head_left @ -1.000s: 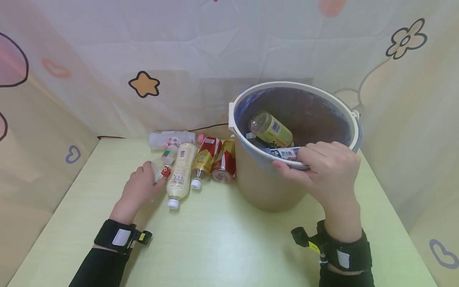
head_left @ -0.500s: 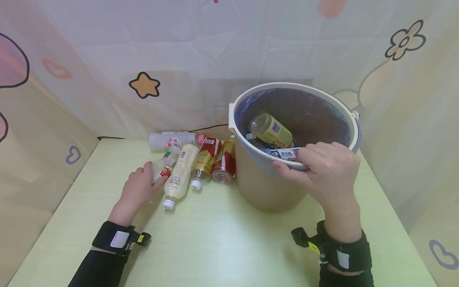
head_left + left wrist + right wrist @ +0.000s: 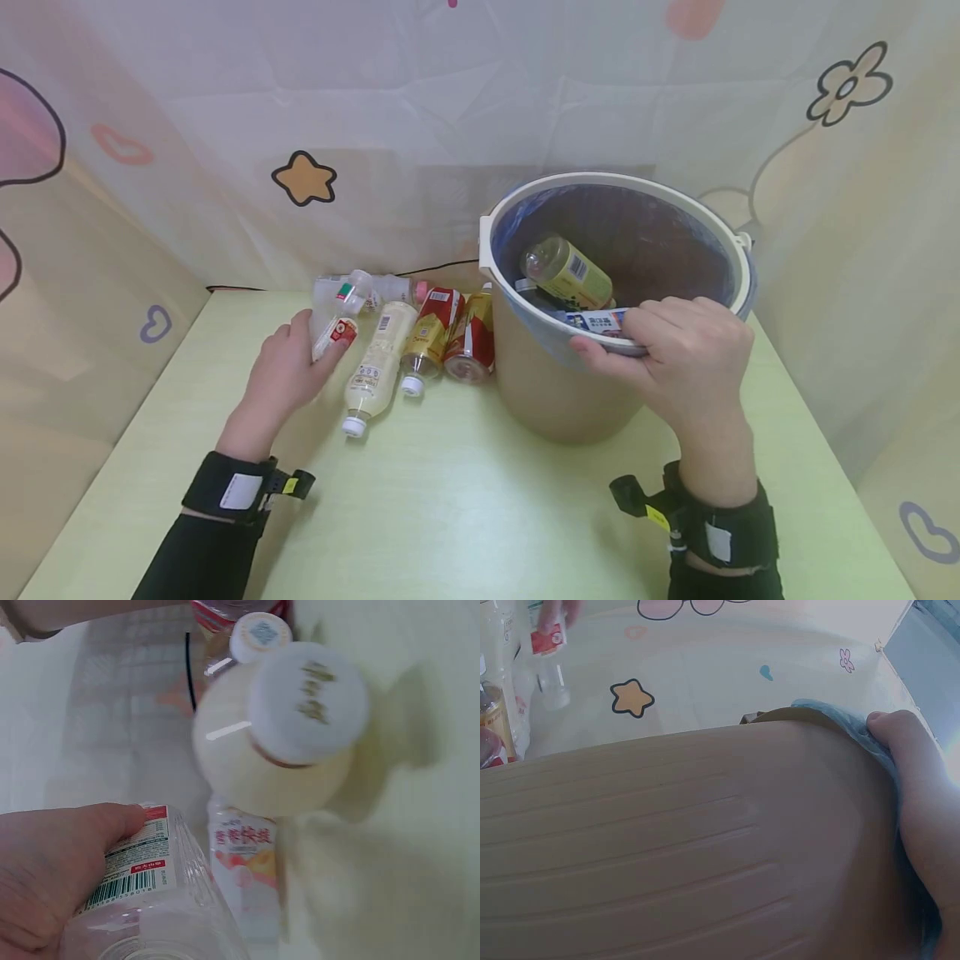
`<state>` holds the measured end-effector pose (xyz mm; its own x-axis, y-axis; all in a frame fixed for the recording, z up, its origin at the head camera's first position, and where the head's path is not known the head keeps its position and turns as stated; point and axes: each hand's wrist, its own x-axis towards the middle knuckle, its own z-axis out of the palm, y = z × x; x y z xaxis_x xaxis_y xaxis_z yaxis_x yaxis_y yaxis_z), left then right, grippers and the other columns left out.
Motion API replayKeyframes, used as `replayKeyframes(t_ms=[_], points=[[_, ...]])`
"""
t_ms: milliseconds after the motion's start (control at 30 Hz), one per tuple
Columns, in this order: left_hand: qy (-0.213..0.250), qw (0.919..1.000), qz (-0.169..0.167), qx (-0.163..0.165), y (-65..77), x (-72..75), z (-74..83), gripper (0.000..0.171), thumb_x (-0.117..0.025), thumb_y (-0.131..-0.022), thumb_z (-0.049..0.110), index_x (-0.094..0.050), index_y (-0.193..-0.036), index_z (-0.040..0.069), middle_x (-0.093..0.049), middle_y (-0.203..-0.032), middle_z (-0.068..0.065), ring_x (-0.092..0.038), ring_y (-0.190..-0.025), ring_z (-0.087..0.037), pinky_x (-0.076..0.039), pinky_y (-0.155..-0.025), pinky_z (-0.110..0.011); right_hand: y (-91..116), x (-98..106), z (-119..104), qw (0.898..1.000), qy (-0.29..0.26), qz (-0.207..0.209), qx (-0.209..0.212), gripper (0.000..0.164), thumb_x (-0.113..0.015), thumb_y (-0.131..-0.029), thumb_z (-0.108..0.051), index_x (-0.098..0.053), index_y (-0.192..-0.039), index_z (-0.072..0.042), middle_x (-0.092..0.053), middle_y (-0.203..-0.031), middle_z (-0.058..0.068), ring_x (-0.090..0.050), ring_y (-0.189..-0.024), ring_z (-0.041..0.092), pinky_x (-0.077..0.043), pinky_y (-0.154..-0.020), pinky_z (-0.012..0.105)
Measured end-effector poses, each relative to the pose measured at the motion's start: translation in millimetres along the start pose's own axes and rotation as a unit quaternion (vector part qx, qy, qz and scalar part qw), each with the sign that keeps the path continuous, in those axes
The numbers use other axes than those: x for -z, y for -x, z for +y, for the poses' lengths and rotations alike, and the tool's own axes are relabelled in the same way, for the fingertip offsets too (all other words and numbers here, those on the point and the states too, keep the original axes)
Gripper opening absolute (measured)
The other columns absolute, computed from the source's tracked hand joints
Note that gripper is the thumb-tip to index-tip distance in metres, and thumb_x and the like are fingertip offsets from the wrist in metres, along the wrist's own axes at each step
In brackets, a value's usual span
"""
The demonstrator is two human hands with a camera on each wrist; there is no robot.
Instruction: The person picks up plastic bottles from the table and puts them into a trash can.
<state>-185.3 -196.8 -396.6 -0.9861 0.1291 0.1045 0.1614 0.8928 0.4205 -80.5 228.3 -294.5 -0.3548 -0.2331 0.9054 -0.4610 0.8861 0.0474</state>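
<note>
My left hand (image 3: 288, 367) grips a clear plastic bottle (image 3: 341, 317) with a red and white label, thumb on the label; the bottle is tilted and off the table. In the left wrist view its barcode and ribbed clear base show beside my thumb. A milky bottle (image 3: 381, 358) with a white cap lies just right of that hand. With my right hand (image 3: 686, 358) I hold the near rim of a beige bucket (image 3: 566, 400), fingers over the edge and thumb outside. Inside the blue-lined bucket are a yellow-green labelled bottle (image 3: 573, 271) and a blue-and-white labelled item (image 3: 597, 322).
Behind the held bottle lies a pale bottle with a pink cap (image 3: 393, 289). Two red-and-yellow labelled bottles (image 3: 432, 329) lie between the milky bottle and the bucket. A patterned curtain (image 3: 420, 125) hangs behind the table (image 3: 450, 517).
My left hand has lifted the clear bottle from beside the milky bottle, upward and slightly left. The milky bottle's capped end shifted left earlier. My right hand and the bucket stay put.
</note>
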Motion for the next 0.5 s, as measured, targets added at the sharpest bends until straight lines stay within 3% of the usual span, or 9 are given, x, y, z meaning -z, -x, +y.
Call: replayKeyframes(t_ms=[233,500], points=[[0.028,0.9992,0.027,-0.012,-12.4,16.4,18.9,0.081,-0.060,-0.102,0.045,-0.030,-0.156,-0.007,-0.055,-0.133,-0.036,-0.057,-0.107,-0.046,-0.057,-0.082,-0.057,-0.1,-0.7,-0.4,1.000,-0.001,0.008,0.000,0.077,-0.052,-0.095,-0.071,-0.035,-0.049,-0.013,-0.034,-0.045,0.001,-0.023,-0.043,0.017,-0.016,-0.046,0.033],[0.073,0.9956,0.053,-0.027,-25.3,37.4,43.3,0.079,-0.058,-0.102,0.047,-0.029,-0.158,0.000,-0.053,-0.141,-0.028,-0.057,-0.114,-0.043,-0.057,-0.088,-0.061,-0.6,-0.7,-1.3,1.000,-0.002,0.010,-0.002,0.076,-0.053,-0.095,-0.071,-0.035,-0.049,-0.013,-0.034,-0.045,0.001,-0.023,-0.043,0.017,-0.016,-0.046,0.033]])
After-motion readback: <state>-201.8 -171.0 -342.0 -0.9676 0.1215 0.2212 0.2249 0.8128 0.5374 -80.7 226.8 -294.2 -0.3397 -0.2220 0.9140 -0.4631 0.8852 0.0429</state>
